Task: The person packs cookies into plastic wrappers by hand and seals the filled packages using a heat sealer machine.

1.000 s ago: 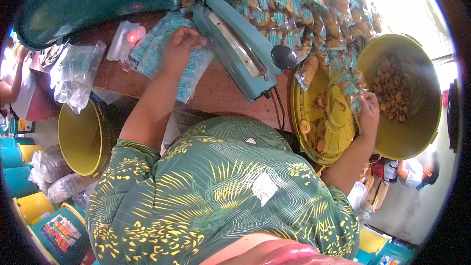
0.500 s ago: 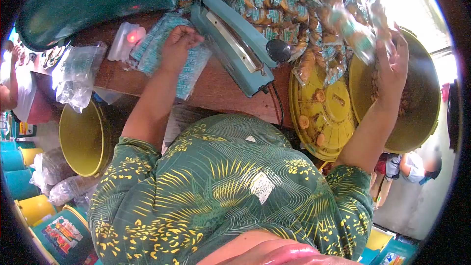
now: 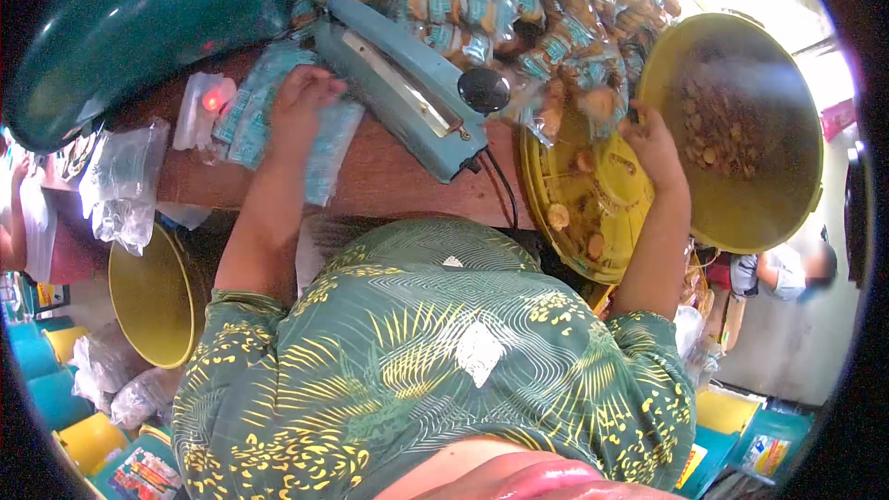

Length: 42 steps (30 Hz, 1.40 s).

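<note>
My left hand (image 3: 301, 97) hovers over a stack of printed clear plastic bags (image 3: 331, 143), fingers loosely bent and apart, with nothing visible in them. Beside it lies a blue bag sealer (image 3: 398, 83) with a black round knob (image 3: 483, 90). My right hand (image 3: 656, 146) is above the yellow lid (image 3: 556, 213), its fingers curled in; what they hold, if anything, is hidden. Just left of its fingertips is a slightly blurred filled packet (image 3: 602, 106). A heap of filled packets with brown baked snacks (image 3: 463, 5) spreads behind the sealer.
A yellow tub (image 3: 759, 213) with brown pieces (image 3: 722, 130) inside stands at right. Several loose pieces lie on the lid. A large green container (image 3: 167, 28) fills the upper left. Clear plastic bags (image 3: 125, 176) hang over the left table edge, near a yellow bucket (image 3: 153, 306). A person (image 3: 782, 268) is at far right.
My right hand has come down and left, from beside the blurred packets near the tub to above the lid, fingers now curled. My left hand stays over the bags. The view has shifted slightly.
</note>
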{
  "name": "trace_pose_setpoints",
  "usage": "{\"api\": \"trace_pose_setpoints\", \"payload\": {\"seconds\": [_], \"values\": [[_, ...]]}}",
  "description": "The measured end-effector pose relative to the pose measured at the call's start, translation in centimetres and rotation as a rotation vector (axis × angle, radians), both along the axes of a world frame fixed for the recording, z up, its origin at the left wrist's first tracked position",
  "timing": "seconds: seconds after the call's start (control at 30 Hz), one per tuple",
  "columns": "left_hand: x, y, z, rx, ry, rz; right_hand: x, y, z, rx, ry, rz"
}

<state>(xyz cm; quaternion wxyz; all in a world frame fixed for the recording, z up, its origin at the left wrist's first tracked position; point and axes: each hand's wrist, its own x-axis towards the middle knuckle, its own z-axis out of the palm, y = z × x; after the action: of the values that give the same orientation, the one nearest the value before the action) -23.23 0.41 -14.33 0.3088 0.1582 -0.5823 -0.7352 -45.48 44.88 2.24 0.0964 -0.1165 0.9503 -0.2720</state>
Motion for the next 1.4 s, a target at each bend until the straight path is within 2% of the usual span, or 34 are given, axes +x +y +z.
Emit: {"api": "trace_pose_setpoints", "payload": {"seconds": [0.03, 0.13, 0.2, 0.37, 0.47, 0.57, 0.77, 0.87, 0.97, 1.07, 1.13, 1.27, 1.4], "values": [[0.1, 0.8, 1.1, 0.014, 0.002, 0.011, -2.7, 2.2, -3.8, -0.009, 0.139, 0.172], [0.4, 0.9, 1.8, 0.001, -0.037, 0.008, -3.5, 1.1, -7.8, -0.008, 0.376, 0.344], [0.2, 0.5, 1.5, -0.019, -0.063, -0.001, 0.8, -3.1, -5.6, -0.108, 0.178, 0.295], [-0.2, 0.6, 0.9, -0.033, -0.061, 0.019, 0.6, -4.4, -7.9, 0.182, 0.432, 0.352], [-0.2, 0.5, 0.9, -0.047, -0.071, 0.012, 0.7, -4.6, -7.2, 0.182, 0.375, 0.224], [-0.1, 0.7, 1.1, -0.064, -0.073, 0.006, -0.5, -3.6, -8.5, -0.004, 0.333, 0.140], [0.0, 1.1, 1.5, -0.083, -0.090, 0.033, -2.2, -3.7, -9.9, 0.050, 0.517, 0.190], [-0.2, 0.3, 0.8, -0.139, -0.107, -0.015, -3.1, -3.4, -10.7, -0.072, 0.441, 0.217], [0.0, 0.8, 1.1, -0.095, -0.057, -0.008, -3.9, -1.8, -11.9, -0.300, 0.324, 0.103], [-0.2, 1.0, 0.5, 0.062, 0.061, -0.019, -2.2, -2.3, -9.3, -0.009, 0.209, 0.068], [0.0, 1.1, 1.0, 0.017, 0.013, -0.008, -0.3, -3.3, -7.4, 0.066, 0.203, 0.164], [0.2, 1.0, 1.7, 0.005, -0.002, -0.009, -1.8, -2.6, -8.6, 0.034, 0.267, 0.360], [0.2, 0.9, 1.9, 0.057, 0.018, -0.016, -2.5, -2.7, -7.9, 0.109, 0.190, 0.386]]}}
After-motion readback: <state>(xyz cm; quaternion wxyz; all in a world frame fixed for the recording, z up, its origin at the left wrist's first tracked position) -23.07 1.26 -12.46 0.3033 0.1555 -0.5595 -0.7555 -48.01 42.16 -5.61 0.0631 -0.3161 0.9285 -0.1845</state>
